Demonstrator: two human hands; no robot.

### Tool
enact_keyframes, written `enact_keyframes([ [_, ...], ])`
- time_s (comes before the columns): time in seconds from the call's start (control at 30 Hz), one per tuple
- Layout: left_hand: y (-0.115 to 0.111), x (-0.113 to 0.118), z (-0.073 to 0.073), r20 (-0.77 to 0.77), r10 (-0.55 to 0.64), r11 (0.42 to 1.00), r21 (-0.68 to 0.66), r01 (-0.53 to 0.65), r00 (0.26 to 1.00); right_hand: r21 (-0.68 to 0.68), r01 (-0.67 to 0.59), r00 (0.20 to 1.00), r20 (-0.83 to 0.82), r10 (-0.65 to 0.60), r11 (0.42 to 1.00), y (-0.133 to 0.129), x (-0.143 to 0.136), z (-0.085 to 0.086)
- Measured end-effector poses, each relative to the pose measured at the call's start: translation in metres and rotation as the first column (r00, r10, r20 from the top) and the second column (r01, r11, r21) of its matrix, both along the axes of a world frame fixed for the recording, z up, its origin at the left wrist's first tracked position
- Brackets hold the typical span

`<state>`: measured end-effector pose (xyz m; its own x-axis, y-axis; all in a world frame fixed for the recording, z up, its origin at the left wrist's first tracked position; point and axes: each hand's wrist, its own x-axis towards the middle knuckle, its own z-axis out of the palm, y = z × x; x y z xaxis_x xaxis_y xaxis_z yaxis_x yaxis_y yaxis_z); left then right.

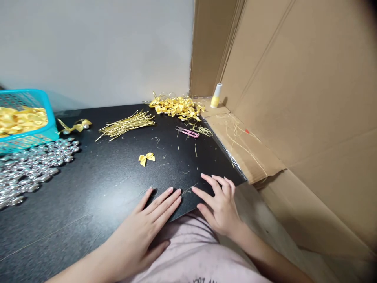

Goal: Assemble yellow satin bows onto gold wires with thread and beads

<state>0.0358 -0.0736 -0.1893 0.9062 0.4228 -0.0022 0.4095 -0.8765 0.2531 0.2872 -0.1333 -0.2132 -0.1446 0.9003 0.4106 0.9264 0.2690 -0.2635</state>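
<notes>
My left hand (153, 220) lies flat at the near edge of the black table (88, 165), its fingers stretched out and nothing in it. To its right, my right hand (219, 204) is at the table's corner with fingers spread, holding nothing that I can see. Thin thread scraps lie by the fingertips of both hands. A single yellow ribbon bow (146, 158) sits a little beyond my left hand. Farther back rest pink thread snips (188, 132), blades pointing left, and a bundle of gold twist ties (128, 125).
At the left, a blue basket (54, 127) holds yellow bows; silver beads (38, 167) spread before it. Two bows with beads (78, 125) lie beside it. Finished-looking yellow bows (176, 106) are heaped at the back. A thread cone (216, 96) stands on cardboard (253, 153) at right.
</notes>
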Motion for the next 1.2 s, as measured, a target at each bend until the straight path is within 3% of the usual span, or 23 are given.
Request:
enact_keyframes([
  [0.17,-0.001,-0.001,-0.001,0.014,0.014,1.0,0.012,-0.014,1.0,0.032,0.012,1.0,-0.021,-0.011,0.999,0.001,0.001,0.0],
  [0.27,-0.002,-0.001,-0.001,0.017,0.015,1.0,0.02,-0.016,1.0,0.077,-0.056,0.998,-0.012,0.057,0.995,-0.002,-0.004,0.0],
  [0.37,-0.002,-0.001,-0.001,0.002,0.012,1.0,0.027,-0.012,1.0,0.032,-0.107,0.994,0.032,0.106,0.994,-0.003,-0.01,-0.002],
  [0.77,0.0,-0.006,0.001,0.019,0.021,1.0,0.002,-0.021,1.0,-0.008,0.034,0.999,0.015,-0.034,0.999,0.003,0.005,-0.004],
  [0.97,0.0,-0.006,0.0,0.002,0.02,0.999,0.026,-0.02,1.0,0.068,0.148,0.988,-0.04,-0.146,0.987,0.006,0.02,-0.001],
  [1.2,0.0,-0.006,-0.002,-0.029,0.011,0.997,0.077,-0.009,1.0,0.128,0.094,0.984,-0.16,-0.073,0.987,0.007,0.001,0.006],
])
